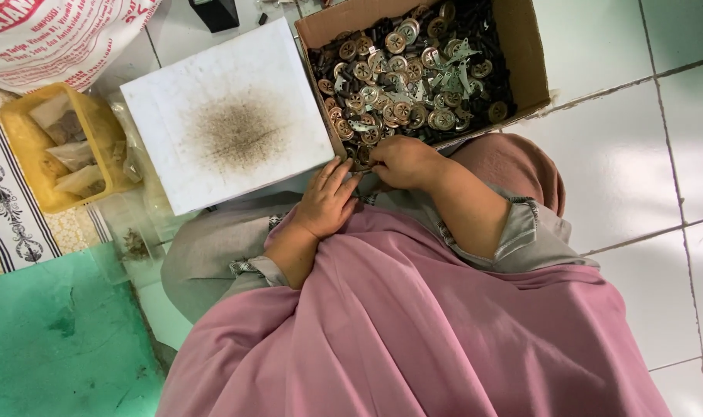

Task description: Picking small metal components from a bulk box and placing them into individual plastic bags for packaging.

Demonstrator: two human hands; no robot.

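Observation:
A cardboard box point(521, 54) in front of me holds several round metal discs point(398, 46) and dark small parts. My right hand point(404, 161) rests at the box's near edge with fingers curled over small parts; what it grips is hidden. My left hand point(327, 201) lies just beside it, fingers extended toward the same spot, touching the near edge of a white block point(228, 116) that has a dark stain in its middle. A pink cloth point(413, 324) covers my lap and body.
A yellow plastic basket point(27, 123) with small packets stands at the left, by a printed white sack point(50, 38). A green mat point(58, 340) lies at lower left, a patterned cloth beside it. White floor tiles point(637, 154) stretch to the right.

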